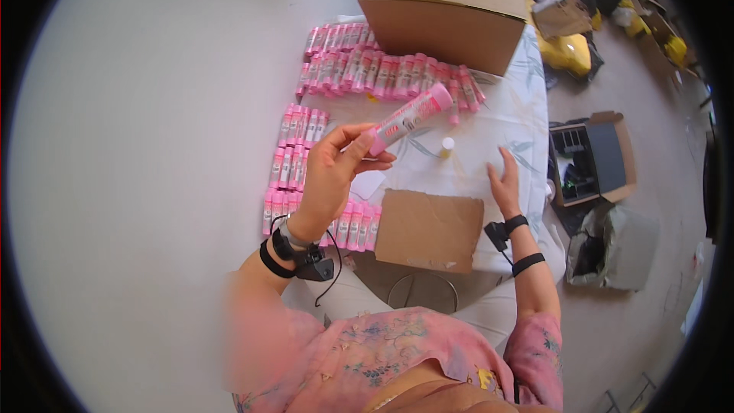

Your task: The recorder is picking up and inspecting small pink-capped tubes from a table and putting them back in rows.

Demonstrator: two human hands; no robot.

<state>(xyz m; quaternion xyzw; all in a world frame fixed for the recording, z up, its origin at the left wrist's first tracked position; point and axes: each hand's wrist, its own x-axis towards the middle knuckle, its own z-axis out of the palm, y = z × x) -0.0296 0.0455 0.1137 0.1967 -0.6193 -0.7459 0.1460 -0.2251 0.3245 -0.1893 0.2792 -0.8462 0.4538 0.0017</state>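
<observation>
Pink flowered fabric of the person's shirt (382,344) lies nearest, and beyond it both arms reach over a table covered by a white leaf-patterned cloth (516,111). The left hand (336,167) grips a slim pink-and-silver cylindrical tube (413,118) by its near end, thumb against fingers, aslant above the cloth with its far end to the right. The right hand (505,182) is empty, fingers spread, to the right of a small white-capped bottle (447,147). Similar pink-ended tubes (401,80) lie in rows along the left and far sides; a flat brown cardboard sheet (430,229) lies at the near edge.

To handle the tube well, I'd pinch firmly without denting it and steady its far end with the free hand, clear of the bottle.

The left forearm hides part of the near rows; a large brown cardboard box (447,8), cut off at the top, covers others perhaps. I can't make out the tube's contents.
</observation>
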